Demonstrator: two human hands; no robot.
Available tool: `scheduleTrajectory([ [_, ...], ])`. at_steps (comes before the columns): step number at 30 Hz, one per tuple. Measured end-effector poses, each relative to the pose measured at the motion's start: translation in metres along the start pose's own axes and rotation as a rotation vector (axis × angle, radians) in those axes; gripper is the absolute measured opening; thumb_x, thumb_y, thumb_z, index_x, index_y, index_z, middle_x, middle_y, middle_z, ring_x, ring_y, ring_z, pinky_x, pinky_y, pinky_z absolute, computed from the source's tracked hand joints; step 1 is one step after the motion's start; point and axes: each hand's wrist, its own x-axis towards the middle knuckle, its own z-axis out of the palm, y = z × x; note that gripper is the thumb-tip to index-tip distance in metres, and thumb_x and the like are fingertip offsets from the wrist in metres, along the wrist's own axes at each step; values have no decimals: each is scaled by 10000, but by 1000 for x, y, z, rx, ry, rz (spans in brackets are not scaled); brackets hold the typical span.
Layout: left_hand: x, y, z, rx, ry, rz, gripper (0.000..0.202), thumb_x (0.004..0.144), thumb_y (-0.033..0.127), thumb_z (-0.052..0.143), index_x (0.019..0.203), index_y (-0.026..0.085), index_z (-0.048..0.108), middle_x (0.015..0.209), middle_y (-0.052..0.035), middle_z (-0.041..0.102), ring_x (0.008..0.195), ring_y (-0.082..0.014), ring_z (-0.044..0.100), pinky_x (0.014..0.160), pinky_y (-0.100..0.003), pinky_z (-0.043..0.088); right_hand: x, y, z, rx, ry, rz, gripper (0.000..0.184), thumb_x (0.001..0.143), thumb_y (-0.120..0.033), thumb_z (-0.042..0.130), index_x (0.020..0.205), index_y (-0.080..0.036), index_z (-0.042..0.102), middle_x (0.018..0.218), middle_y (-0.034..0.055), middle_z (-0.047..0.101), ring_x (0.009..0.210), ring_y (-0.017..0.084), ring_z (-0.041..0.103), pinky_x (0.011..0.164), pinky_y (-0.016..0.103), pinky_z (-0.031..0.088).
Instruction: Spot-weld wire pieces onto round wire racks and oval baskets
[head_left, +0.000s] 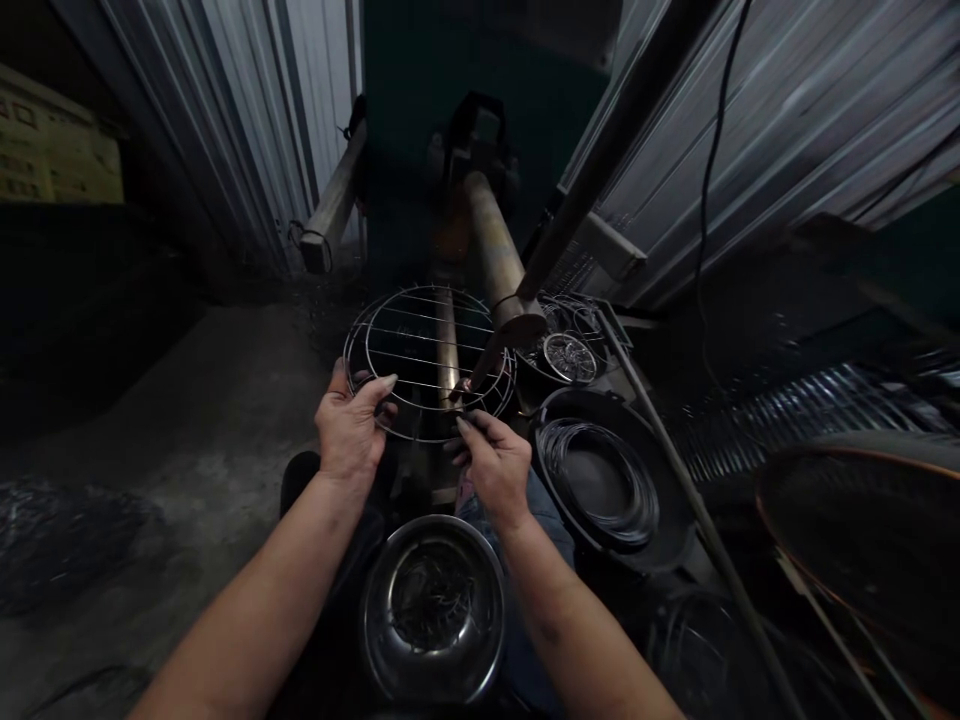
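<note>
A round wire rack (420, 353), rings crossed by parallel wires, is held level in front of me. My left hand (352, 418) grips its near left rim, thumb on top and fingers beneath. At the near right rim, my right hand (491, 460) is closed in a pinch; whatever lies between its fingertips is too small and dark to make out. The rack sits between the upper metal cylinder (495, 245) and the lower metal rod (448, 345) of a machine. An angled metal tip (480, 370) from the upper cylinder reaches down to the rack close to my right fingers.
Below my hands stands a shiny metal bowl (487, 600) holding small wire pieces. To the right lie a black basin (679, 550) with coiled wire (637, 480) and several wire parts (570, 357). A long metal bar (697, 490) runs beside them. A yellow crate (75, 150) is at far left.
</note>
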Motion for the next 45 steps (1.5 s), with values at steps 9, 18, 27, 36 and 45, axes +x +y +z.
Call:
scheduleTrajectory([
  [9,8,-4,6,22,10,-7,483,460,164,824,890,195,605,788,33,556,562,-77,520,440,-190,413,6,5,1,78,34,-5,202,706,-310,701,828,-150,711,576,-20,644,463,109,594,410,195,471],
  [18,15,-6,14,43,32,-30,477,446,175,822,848,178,565,724,41,545,545,-86,510,431,-196,408,15,0,0,41,54,-18,208,703,-345,697,780,-152,691,571,-26,624,472,122,601,403,207,478],
  [27,26,-11,16,59,99,-49,520,427,164,817,846,188,511,651,46,539,536,-103,501,432,-213,407,21,-6,-3,36,0,33,220,694,-348,686,791,-151,674,586,-30,616,451,114,591,394,197,464],
  [36,26,-11,18,37,127,-73,683,414,129,809,1019,195,498,639,58,542,547,-106,511,448,-205,395,17,25,-15,-201,36,-183,218,769,-355,660,845,-156,707,685,1,660,588,148,632,555,253,520],
  [45,25,-13,16,79,63,-59,457,459,169,803,780,194,479,635,36,536,523,-96,498,434,-192,337,20,21,-11,-170,26,-159,191,773,-360,657,784,-172,688,651,-7,651,543,151,629,506,253,507],
])
